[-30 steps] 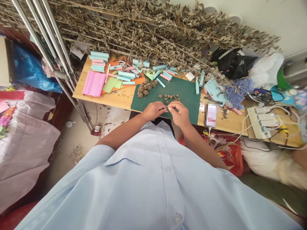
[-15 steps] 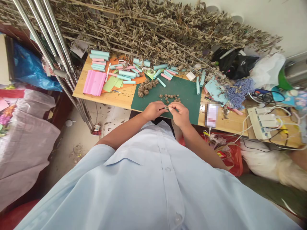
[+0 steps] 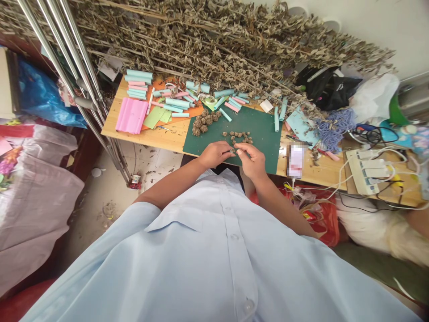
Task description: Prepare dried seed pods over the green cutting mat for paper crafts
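Above the near edge of a green cutting mat [image 3: 264, 134], my left hand [image 3: 214, 154] pinches a small dried brown ball [image 3: 232, 150] between thumb and forefinger. Close on its right, my right hand [image 3: 252, 160] has its thumb and fingertips drawn together beside the ball; what they hold, if anything, is too small to make out. Just beyond my fingers lies a group of small brown balls [image 3: 236, 134]. A heap of larger, rough brown balls [image 3: 201, 127] rests on the mat's left part.
Rolled blue paper [image 3: 177, 103], pink sheets [image 3: 133, 116] and green slips [image 3: 154, 117] cover the wooden table's [image 3: 114, 125] left. Dried plant stalks [image 3: 214, 40] fill the back. A phone [image 3: 295, 162], purple yarn [image 3: 333, 129] and a power strip [image 3: 365, 172] with cables lie right.
My right fingertips have shifted slightly right, away from my left ones, so the small ball shows more clearly. My left hand has stayed almost in place.
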`<state>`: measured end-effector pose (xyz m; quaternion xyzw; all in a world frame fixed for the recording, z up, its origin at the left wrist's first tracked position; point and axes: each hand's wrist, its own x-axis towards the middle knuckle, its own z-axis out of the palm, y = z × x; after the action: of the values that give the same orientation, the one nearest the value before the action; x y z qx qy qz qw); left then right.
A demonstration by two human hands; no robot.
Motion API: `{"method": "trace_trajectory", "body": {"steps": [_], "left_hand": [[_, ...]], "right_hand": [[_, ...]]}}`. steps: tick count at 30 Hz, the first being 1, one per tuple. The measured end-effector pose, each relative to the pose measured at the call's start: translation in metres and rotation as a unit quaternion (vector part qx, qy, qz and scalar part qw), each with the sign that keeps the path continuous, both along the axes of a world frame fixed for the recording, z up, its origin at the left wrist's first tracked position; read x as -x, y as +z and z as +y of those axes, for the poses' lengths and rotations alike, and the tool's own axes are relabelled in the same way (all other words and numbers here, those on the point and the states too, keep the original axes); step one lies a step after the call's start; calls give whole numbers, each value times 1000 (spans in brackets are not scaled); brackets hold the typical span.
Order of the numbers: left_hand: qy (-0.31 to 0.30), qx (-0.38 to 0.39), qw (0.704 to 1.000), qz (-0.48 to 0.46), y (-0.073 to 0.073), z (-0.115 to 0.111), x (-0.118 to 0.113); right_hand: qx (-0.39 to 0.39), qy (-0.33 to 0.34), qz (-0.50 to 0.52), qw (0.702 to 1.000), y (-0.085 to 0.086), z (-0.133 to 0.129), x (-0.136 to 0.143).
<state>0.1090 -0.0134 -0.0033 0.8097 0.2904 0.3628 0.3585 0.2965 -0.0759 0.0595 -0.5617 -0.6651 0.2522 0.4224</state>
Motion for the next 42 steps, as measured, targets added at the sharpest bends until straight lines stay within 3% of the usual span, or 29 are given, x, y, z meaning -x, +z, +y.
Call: {"method": "trace_trajectory", "body": {"steps": [4, 12, 15, 19, 23, 29, 36, 42], "left_hand": [[2, -6, 1000, 1, -1, 0, -1], [-4, -5, 1000, 6, 6, -1, 2], [-4, -9, 1000, 7, 7, -2, 2], [-8, -8, 1000, 0, 5, -1, 1], [3, -18, 1000, 3, 0, 0, 0], [9, -24, 1000, 5, 0, 0, 0], [5, -23, 1000, 10, 4, -1, 1], [6, -19, 1000, 11, 2, -1, 0]], "right_hand": [[-5, -1, -18, 1000, -1, -6, 0], [-39, 88, -231, 968, 7, -2, -7], [-52, 96, -261, 959, 12, -3, -6], [-63, 26, -201, 977, 7, -5, -8], [-44, -107, -119, 986, -16, 10, -18], [39, -72, -160, 984, -48, 40, -16], [59, -83, -209, 973, -43, 45, -2], [94, -113, -67, 987, -40, 38, -9]]}}
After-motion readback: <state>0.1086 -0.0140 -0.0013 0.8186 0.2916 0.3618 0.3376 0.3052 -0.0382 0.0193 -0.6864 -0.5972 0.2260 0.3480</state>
